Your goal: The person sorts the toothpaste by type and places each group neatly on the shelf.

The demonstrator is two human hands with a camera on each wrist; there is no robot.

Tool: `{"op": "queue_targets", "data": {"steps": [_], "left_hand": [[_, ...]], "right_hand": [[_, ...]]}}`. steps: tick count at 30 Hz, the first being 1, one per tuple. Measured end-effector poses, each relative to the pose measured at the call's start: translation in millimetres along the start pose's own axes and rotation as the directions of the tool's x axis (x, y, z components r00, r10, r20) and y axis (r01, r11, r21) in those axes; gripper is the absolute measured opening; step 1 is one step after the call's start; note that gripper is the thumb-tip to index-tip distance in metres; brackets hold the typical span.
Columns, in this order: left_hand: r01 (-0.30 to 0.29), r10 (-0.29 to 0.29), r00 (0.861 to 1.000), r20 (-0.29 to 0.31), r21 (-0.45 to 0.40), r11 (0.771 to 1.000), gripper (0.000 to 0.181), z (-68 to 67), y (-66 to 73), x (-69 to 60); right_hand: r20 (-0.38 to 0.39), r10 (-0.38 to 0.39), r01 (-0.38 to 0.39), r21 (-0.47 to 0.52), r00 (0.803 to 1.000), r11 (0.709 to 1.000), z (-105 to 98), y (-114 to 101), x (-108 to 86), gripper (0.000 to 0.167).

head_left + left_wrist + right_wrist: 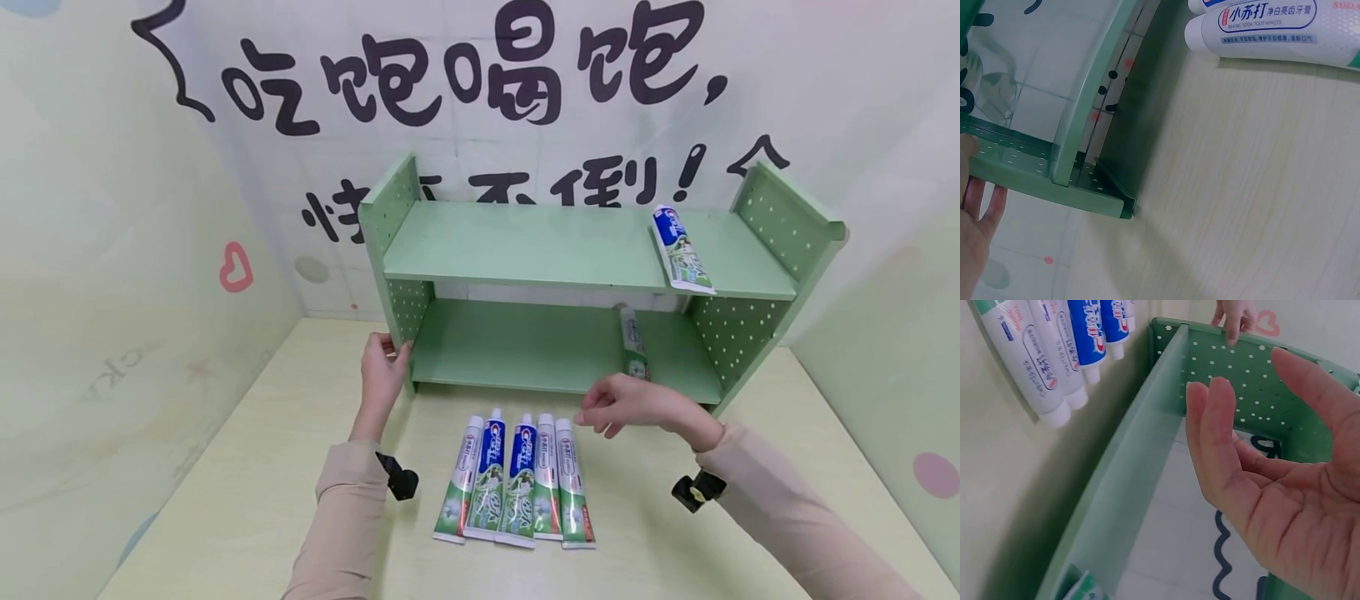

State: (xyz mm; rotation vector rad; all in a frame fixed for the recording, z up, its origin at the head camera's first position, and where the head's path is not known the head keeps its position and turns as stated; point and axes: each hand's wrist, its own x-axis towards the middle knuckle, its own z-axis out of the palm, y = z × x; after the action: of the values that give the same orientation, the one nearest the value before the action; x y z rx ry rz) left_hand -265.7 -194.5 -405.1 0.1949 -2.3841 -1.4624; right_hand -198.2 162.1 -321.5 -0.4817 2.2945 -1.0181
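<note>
My left hand (382, 375) (974, 240) grips the left side panel (1041, 181) of a green two-tier shelf (510, 250), the thumb on one face and fingers on the other. My right hand (637, 404) (1272, 469), empty with loosely bent fingers, hovers at the lower board's front edge. Several toothpaste tubes lie side by side on the table, caps toward the shelf, including a blue-and-green one (522, 483) and a white-and-green one (573, 492) (1272, 31). One blue-and-green tube (682, 250) lies on the upper board; a white-and-green tube (633, 337) lies on the lower board.
The pale wooden table (247, 475) extends around the shelf. A printed wall covering (457, 142) with large black characters stands behind it, with side walls (187, 275) at left and right. Dark devices (397, 477) are strapped to both wrists.
</note>
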Motion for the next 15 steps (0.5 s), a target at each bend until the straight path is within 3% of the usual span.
{"op": "queue_targets", "data": {"steps": [8, 15], "left_hand": [[0.015, -0.015, 1.0, 0.009, -0.003, 1.0, 0.034, -0.6, 1.6, -0.7], [0.016, -0.016, 1.0, 0.007, -0.002, 1.0, 0.034, -0.5, 1.9, -0.7]], "right_hand": [[-0.006, 0.019, -0.019, 0.035, 1.0, 0.999, 13, 22, 10.6, 0.036], [-0.042, 0.089, -0.088, 0.015, 0.995, 0.996, 30, 39, 18.2, 0.033]]}}
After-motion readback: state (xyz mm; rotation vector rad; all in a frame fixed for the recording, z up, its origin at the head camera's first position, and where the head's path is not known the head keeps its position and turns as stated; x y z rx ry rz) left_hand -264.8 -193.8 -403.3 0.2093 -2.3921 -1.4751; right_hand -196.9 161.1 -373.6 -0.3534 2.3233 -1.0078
